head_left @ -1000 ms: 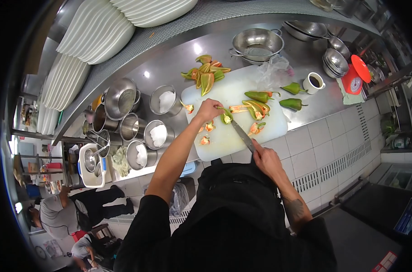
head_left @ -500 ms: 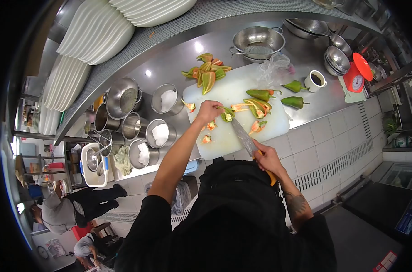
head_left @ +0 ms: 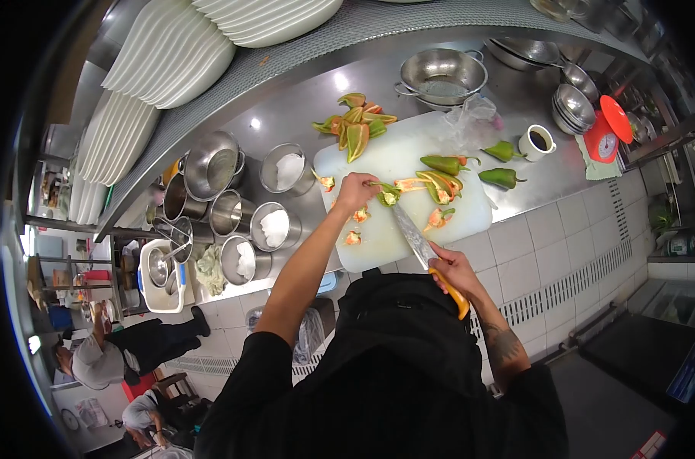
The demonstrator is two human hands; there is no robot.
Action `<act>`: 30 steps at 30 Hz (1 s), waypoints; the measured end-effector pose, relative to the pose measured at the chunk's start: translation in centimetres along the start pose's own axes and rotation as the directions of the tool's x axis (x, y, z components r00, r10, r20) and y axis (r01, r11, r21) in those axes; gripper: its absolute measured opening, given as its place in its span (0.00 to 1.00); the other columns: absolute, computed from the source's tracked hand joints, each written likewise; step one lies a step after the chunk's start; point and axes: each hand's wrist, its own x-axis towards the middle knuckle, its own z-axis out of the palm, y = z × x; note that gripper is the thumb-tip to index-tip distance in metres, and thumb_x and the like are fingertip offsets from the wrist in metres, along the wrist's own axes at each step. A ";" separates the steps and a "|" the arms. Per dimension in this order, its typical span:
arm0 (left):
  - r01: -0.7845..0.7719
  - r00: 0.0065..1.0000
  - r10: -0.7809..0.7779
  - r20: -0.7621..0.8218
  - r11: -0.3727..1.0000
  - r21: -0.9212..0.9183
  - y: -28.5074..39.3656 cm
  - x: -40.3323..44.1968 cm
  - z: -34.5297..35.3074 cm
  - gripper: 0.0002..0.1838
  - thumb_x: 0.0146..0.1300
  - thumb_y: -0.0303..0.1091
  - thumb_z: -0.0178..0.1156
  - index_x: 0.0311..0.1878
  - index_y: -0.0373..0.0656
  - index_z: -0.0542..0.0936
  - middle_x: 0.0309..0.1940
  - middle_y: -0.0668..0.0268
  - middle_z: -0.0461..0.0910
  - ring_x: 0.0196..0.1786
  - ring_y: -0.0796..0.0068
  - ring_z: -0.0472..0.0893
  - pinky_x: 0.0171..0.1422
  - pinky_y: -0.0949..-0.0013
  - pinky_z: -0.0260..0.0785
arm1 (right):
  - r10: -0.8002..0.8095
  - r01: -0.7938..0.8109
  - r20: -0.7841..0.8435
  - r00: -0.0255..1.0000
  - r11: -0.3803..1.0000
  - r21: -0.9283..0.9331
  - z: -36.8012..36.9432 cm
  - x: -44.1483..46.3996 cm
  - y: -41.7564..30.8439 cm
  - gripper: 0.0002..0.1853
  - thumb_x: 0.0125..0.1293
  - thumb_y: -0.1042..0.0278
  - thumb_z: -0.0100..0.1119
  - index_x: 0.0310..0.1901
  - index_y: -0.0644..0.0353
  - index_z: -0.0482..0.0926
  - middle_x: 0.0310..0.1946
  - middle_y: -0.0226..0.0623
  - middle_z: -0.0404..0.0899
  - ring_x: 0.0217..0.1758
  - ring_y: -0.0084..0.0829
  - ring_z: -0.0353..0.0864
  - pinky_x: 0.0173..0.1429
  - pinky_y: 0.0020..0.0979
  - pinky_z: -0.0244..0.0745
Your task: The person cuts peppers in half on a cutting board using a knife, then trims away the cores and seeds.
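My left hand point(head_left: 357, 191) pinches the stem end of a small green pepper piece point(head_left: 388, 196) over the white cutting board point(head_left: 378, 243). In my right hand point(head_left: 451, 271) is a knife point(head_left: 413, 237) with a yellow handle, its blade tip touching or close to that piece. Pepper cores with seeds point(head_left: 438, 219) lie around the board. Cut pepper pieces point(head_left: 442, 186) and a whole green pepper point(head_left: 445, 164) rest right of my left hand. A pile of cut peppers point(head_left: 356, 126) sits at the board's upper left edge.
Two more green peppers point(head_left: 502, 178), a cup of dark liquid point(head_left: 536, 142), a red scale point(head_left: 606, 145) and a colander point(head_left: 442, 77) stand right and behind. Metal pots point(head_left: 275, 226) are at left, below stacked plates point(head_left: 168, 57). Two people point(head_left: 99, 363) are at lower left.
The knife has turned in my right hand and drawn slightly back, its yellow handle now showing. My left hand keeps its hold on the pepper piece. The view has shifted slightly.
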 end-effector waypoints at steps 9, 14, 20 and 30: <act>-0.105 0.994 0.102 0.029 0.940 0.325 0.3 -1.1 -1.4 0.13 0.57 0.36 0.72 0.35 0.33 0.87 0.26 0.57 0.87 0.25 0.70 0.85 0.33 0.65 0.77 | -0.019 0.016 -0.033 0.999 0.998 -0.068 0.4 1.2 -0.5 0.27 0.74 0.70 0.57 0.74 0.51 0.70 0.21 0.29 0.73 0.15 0.19 0.69 0.18 0.26 0.68; -0.089 0.980 -0.042 0.193 0.779 0.621 2.6 -0.9 -2.0 0.15 0.52 0.39 0.71 0.34 0.35 0.87 0.30 0.51 0.87 0.32 0.55 0.86 0.43 0.59 0.79 | -0.042 0.033 -0.030 0.999 0.966 -0.257 0.3 0.8 -1.9 0.27 0.74 0.70 0.56 0.73 0.49 0.71 0.21 0.27 0.72 0.15 0.17 0.68 0.18 0.25 0.68; -0.148 0.986 0.091 0.139 0.863 0.482 3.4 -2.0 -1.2 0.15 0.54 0.36 0.68 0.42 0.37 0.87 0.40 0.50 0.85 0.45 0.51 0.85 0.55 0.57 0.78 | -0.045 0.033 -0.027 0.999 0.942 -0.334 -0.3 0.5 -2.6 0.26 0.74 0.69 0.55 0.73 0.47 0.72 0.20 0.26 0.71 0.14 0.17 0.67 0.18 0.24 0.68; -0.609 0.784 0.513 0.350 0.527 0.592 3.7 -4.1 -0.8 0.12 0.61 0.26 0.63 0.49 0.40 0.82 0.51 0.61 0.81 0.53 0.56 0.81 0.54 0.60 0.76 | -0.026 0.008 -0.049 0.998 0.940 -0.341 0.1 0.1 -3.3 0.27 0.73 0.68 0.54 0.73 0.46 0.71 0.19 0.27 0.71 0.14 0.17 0.68 0.19 0.25 0.70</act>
